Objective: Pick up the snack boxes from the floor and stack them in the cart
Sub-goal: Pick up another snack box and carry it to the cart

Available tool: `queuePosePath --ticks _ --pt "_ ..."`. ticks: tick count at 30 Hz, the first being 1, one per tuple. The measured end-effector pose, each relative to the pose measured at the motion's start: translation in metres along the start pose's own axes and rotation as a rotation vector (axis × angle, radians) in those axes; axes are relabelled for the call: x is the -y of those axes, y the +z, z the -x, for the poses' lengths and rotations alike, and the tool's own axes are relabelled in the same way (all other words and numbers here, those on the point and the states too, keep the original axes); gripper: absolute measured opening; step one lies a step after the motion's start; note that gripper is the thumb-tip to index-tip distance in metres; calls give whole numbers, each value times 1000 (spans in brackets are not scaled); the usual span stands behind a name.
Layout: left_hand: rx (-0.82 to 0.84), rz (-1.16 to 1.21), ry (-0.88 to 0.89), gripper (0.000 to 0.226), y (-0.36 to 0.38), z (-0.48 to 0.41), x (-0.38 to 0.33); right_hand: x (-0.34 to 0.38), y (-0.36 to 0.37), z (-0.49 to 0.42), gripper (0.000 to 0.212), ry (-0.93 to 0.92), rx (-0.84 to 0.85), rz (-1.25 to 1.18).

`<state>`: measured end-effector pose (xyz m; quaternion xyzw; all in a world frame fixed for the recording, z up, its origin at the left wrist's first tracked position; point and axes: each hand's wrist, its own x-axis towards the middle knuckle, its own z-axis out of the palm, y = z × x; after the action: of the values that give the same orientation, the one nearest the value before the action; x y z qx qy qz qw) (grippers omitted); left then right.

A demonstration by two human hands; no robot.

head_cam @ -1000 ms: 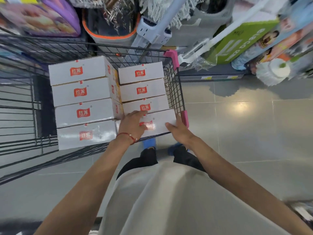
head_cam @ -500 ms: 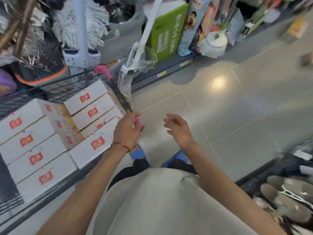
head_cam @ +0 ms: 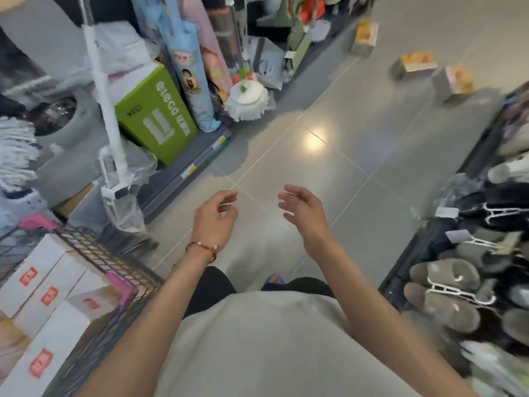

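We stood in a shop aisle with both hands empty, held out over the bare grey floor (head_cam: 357, 133). Our left hand (head_cam: 213, 222), with a red cord bracelet (head_cam: 203, 247) at the wrist, had its fingers loosely curled and slightly apart, gripping nothing. Our right hand (head_cam: 305, 213) was open too, fingers spread and gently bent, well apart from the left.

The wire cart (head_cam: 114, 267) sat at the near left, its pink corner guard (head_cam: 121, 285) just beside our left forearm. White snack boxes with red labels (head_cam: 43, 293) were stacked inside it. Three more boxes with orange print (head_cam: 415, 64) lay scattered on the floor at the far right, well apart from us; they were blurred, so we could not read them.

We judged that we were between placements, walking or turning toward the remaining boxes. The next move would call for crossing the aisle, bending down, and closing both hands around one box.

Compared with half a second earlier, the view had swung right: the cart had slid toward the left edge, the far boxes had come into sight, and our left hand had drawn away from the cart's pink corner. A second before, both hands were resting on a box in the cart.

Mops (head_cam: 246, 101) and a green carton (head_cam: 156, 116) lined the left shelf; grey slippers (head_cam: 446, 285) filled the right.
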<state>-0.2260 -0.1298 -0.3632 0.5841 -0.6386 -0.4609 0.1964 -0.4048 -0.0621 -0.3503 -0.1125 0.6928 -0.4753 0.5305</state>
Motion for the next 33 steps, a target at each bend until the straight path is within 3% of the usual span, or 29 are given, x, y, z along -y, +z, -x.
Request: queuePosePath --ticks 5,18,33 --pt "105 56 22 31 53 -45 -60 36 -70 -27 27 -18 -128 -125" --pt "477 139 -35 28 196 -225 -210 152 -195 -142 17 1 -474 -352" --pt "649 40 0 27 391 -407 -394 283 -357 -319 20 23 -602 -570"
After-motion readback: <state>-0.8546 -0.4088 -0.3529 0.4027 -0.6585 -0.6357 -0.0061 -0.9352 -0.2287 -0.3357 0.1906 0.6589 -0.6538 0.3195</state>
